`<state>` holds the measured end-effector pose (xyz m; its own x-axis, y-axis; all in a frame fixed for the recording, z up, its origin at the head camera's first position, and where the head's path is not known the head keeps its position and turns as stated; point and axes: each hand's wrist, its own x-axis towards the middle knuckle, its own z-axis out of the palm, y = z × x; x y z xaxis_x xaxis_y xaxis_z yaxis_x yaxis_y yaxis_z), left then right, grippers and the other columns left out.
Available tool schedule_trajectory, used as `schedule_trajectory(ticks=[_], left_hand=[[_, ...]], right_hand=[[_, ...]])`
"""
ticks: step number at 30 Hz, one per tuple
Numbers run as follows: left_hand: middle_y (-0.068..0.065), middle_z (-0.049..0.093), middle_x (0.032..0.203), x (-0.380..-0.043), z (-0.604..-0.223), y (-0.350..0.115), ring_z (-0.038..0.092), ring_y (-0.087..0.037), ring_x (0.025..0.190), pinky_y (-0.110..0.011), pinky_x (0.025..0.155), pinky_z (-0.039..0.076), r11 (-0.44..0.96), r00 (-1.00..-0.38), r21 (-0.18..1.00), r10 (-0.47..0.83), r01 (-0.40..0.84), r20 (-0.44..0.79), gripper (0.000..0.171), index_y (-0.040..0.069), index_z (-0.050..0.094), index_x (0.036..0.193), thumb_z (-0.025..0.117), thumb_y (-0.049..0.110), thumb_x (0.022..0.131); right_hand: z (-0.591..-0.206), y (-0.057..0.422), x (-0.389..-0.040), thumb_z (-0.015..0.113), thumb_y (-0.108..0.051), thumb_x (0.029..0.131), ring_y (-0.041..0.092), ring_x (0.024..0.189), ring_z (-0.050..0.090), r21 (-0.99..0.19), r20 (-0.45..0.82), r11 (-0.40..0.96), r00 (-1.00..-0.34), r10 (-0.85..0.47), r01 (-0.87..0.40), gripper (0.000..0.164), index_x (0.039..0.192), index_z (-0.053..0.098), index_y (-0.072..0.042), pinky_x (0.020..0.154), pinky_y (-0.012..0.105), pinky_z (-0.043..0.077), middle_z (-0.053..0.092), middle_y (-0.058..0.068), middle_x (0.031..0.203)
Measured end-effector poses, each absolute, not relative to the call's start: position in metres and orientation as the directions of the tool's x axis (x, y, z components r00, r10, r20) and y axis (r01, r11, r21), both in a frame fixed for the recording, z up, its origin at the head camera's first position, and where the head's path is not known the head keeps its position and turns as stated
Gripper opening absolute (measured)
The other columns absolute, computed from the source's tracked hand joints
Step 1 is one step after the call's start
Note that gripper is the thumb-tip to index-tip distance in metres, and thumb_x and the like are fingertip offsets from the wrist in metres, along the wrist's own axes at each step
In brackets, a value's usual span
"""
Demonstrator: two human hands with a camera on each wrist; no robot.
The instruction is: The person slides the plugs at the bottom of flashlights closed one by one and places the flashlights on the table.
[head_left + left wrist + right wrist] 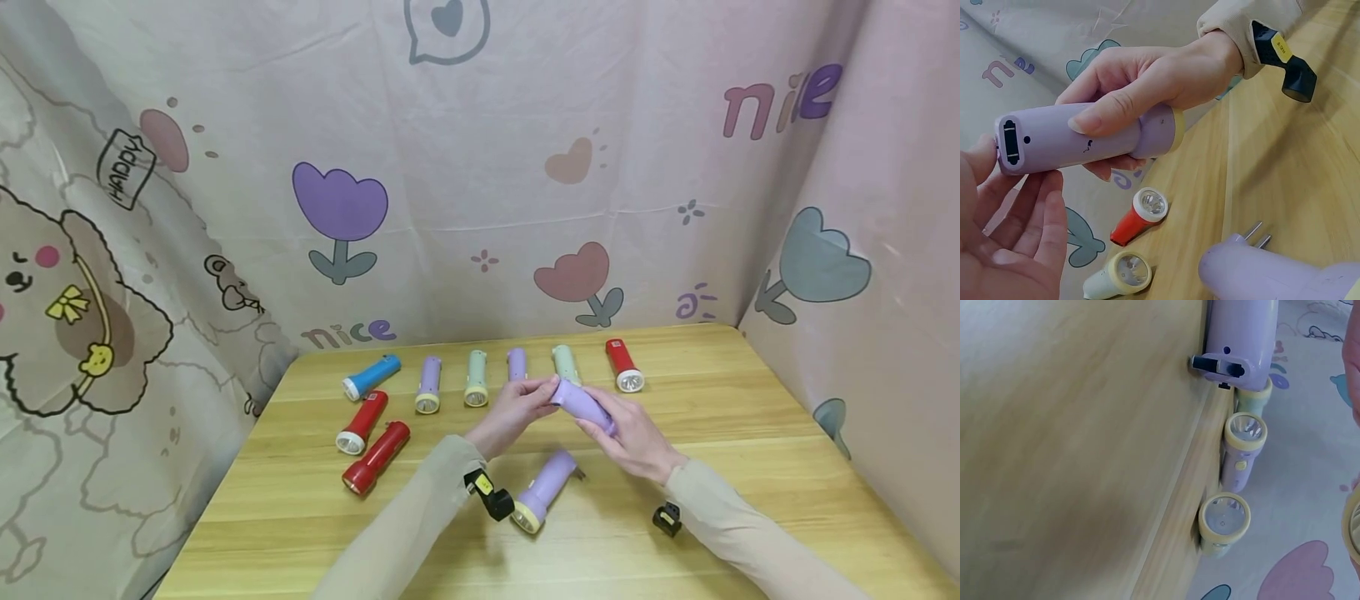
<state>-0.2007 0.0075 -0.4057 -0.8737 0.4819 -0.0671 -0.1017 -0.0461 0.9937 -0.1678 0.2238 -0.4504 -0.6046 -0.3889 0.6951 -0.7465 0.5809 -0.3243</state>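
A purple flashlight (pixel 583 405) is held tilted above the table between both hands. My right hand (pixel 636 435) grips its body, thumb along the side, as the left wrist view shows. There, its tail with a dark slot (pixel 1011 142) faces my left hand (pixel 1013 234). Thumb and fingertips of that hand pinch this tail end. Below the hands another purple flashlight (pixel 549 492) with a yellow rim lies on the table, two metal prongs (pixel 1259 234) sticking out of its tail. In the right wrist view only the yellow rim (pixel 1352 528) of the held flashlight shows.
On the wooden table (pixel 465 546), mint (pixel 476 377), purple (pixel 429 385) and red (pixel 624 365) flashlights form a back row. At left lie a blue flashlight (pixel 371 377) and two red flashlights (pixel 378 458). A printed curtain (pixel 450 250) hangs behind.
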Motion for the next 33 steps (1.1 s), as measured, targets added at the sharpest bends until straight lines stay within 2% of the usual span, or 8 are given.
schedule_trajectory(ticks=[16,24,33], left_hand=[[-0.028,0.059,0.138,-0.197,-0.416,0.009,0.059,-0.036,0.130,-0.033,0.103,0.056,-0.174,-0.881,0.967,0.466,-0.185,-0.085,0.040,-0.008,0.056,0.135,0.052,0.019,0.106],[-0.031,0.058,0.138,-0.197,-0.421,0.011,0.058,-0.039,0.129,-0.032,0.101,0.056,-0.192,-0.895,0.972,0.444,-0.136,-0.038,0.041,-0.012,0.055,0.134,0.053,0.017,0.106],[-0.028,0.065,0.130,-0.197,-0.419,0.010,0.067,-0.036,0.119,-0.033,0.095,0.060,-0.169,-0.930,0.980,0.366,-0.110,-0.042,0.041,-0.011,0.061,0.129,0.058,0.021,0.103]], right_hand=[[-0.456,0.224,-0.169,0.080,-0.006,0.080,0.022,0.091,0.070,-0.355,0.690,0.579,-0.623,-0.368,-0.734,0.048,0.124,0.064,0.001,0.075,0.036,0.062,0.073,0.015,0.111],[-0.458,0.220,-0.168,0.079,-0.005,0.080,0.025,0.090,0.071,-0.358,0.689,0.586,-0.629,-0.359,-0.727,0.049,0.126,0.064,0.002,0.075,0.037,0.063,0.073,0.018,0.111],[-0.454,0.213,-0.163,0.077,-0.008,0.084,0.027,0.092,0.072,-0.402,0.663,0.591,-0.667,-0.338,-0.699,0.048,0.129,0.063,0.001,0.075,0.036,0.063,0.073,0.019,0.114]])
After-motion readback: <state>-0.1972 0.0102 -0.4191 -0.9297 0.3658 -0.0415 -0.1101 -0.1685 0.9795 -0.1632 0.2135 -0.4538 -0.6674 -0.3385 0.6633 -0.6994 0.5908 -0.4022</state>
